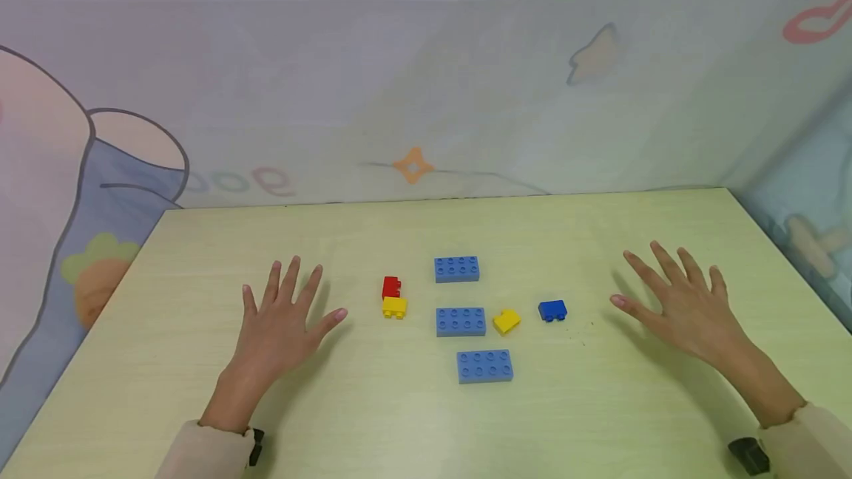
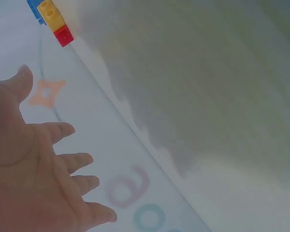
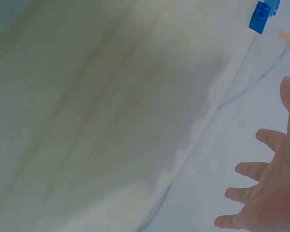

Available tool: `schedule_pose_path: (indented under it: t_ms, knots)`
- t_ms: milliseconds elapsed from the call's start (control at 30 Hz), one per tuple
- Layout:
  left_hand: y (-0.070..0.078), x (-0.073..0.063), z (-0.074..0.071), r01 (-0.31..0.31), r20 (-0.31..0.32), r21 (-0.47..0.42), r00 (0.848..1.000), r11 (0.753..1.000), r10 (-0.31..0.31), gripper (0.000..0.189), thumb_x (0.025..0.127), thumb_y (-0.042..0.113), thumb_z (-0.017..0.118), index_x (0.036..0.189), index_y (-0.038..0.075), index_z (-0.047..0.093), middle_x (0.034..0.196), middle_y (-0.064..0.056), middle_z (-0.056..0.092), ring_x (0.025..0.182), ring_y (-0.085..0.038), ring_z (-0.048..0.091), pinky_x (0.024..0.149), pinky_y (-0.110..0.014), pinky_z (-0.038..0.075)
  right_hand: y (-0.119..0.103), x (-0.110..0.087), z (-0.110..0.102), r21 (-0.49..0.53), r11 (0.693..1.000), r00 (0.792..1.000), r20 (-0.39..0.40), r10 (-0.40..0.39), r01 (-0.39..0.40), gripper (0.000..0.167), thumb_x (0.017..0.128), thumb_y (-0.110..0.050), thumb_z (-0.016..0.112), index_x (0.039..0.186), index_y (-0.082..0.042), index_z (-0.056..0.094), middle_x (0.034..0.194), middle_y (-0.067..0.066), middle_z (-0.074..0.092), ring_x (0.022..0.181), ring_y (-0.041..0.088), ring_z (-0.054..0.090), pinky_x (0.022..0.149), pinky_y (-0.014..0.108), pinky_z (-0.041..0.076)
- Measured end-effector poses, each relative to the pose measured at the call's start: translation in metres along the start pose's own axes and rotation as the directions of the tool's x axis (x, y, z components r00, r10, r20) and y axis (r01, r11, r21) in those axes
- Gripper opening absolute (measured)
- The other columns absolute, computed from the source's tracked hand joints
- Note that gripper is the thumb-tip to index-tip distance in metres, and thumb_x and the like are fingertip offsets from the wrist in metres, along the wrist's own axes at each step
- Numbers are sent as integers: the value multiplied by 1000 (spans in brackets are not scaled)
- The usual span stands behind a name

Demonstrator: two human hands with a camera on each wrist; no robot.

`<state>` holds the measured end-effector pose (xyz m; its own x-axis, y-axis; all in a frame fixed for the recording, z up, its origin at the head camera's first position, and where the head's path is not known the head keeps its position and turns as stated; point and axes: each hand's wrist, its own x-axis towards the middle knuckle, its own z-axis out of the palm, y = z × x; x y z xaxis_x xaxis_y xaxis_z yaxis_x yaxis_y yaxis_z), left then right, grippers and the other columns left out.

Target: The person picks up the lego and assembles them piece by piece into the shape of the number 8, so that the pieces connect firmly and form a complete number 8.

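Note:
My left hand (image 1: 276, 331) hovers over the left of the table with fingers spread, holding nothing. Nearest to it are a small red brick (image 1: 391, 287) and a yellow brick (image 1: 395, 307), which touch or nearly touch. On the other side my right hand (image 1: 692, 316) is spread too and holds nothing; a small dark blue brick (image 1: 552, 310) lies nearest to it. Between the hands are three larger blue bricks: a far one (image 1: 456, 270), a middle one (image 1: 461, 321) and a near one (image 1: 484, 366), studs up. A second yellow brick (image 1: 506, 321) lies turned beside the middle one.
The bricks lie on a pale wooden table (image 1: 373, 420). Along its back edge hangs a printed cloth (image 1: 346, 80), which also covers the sides. Dark bands or straps (image 1: 748, 455) show at the sleeve cuffs. Small specks dot the table near the dark blue brick.

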<state>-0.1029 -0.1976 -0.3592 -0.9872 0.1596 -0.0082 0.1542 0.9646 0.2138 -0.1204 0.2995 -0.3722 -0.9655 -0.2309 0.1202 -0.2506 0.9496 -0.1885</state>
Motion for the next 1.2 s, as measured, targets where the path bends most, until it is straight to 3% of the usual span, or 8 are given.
schedule_pose_path:
  t_ms: [233, 467, 567, 733, 1000, 1200]
  knots:
    - [1, 2, 1, -27, -12, -18, 1000, 999, 26, 83, 87, 61, 43, 145, 5, 21, 149, -21, 10, 136, -37, -1, 99, -64, -2, -10, 4, -5, 24, 1000, 1000, 5, -20, 20, 69, 87, -51, 51, 141, -13, 31, 142, 25, 25, 125, 49, 20, 89, 72, 7]
    - [11, 5, 2, -99, -56, -139, 994, 985, 92, 81, 83, 49, 59, 142, 3, 28, 145, -23, 21, 134, -39, 12, 100, -63, 10, -24, 8, -6, 67, 995, 998, -11, -67, 67, 67, 86, -47, 55, 138, -10, 36, 136, 26, 34, 119, 50, 30, 83, 66, 21]
    - [17, 5, 3, -119, -65, -213, 992, 970, 108, 78, 83, 44, 64, 141, 3, 31, 143, -21, 25, 131, -39, 19, 100, -59, 21, -30, 10, -5, 108, 990, 996, -4, -86, 86, 66, 86, -45, 57, 138, -10, 37, 135, 26, 36, 118, 49, 31, 81, 65, 24]
    - [31, 7, 5, -117, -40, -306, 993, 945, 110, 74, 81, 37, 68, 139, 5, 35, 140, -18, 32, 127, -35, 29, 95, -53, 34, -40, 14, -2, 202, 972, 992, 21, -125, 118, 64, 86, -41, 60, 137, -9, 38, 133, 24, 40, 118, 47, 33, 81, 65, 24]
    - [55, 10, 9, -120, 17, -309, 991, 944, 131, 70, 76, 35, 73, 133, 6, 44, 131, -15, 44, 121, -32, 39, 95, -47, 37, -51, 19, 2, 337, 927, 974, 89, -207, 166, 61, 87, -34, 62, 135, -4, 41, 127, 23, 45, 117, 42, 37, 90, 61, 31]
    - [71, 11, 14, -129, 67, -335, 985, 933, 160, 61, 75, 31, 74, 126, 5, 52, 122, -8, 53, 116, -25, 46, 96, -40, 38, -56, 21, 8, 373, 908, 963, 105, -248, 193, 55, 86, -29, 64, 129, 0, 47, 120, 19, 51, 105, 35, 49, 84, 50, 42]
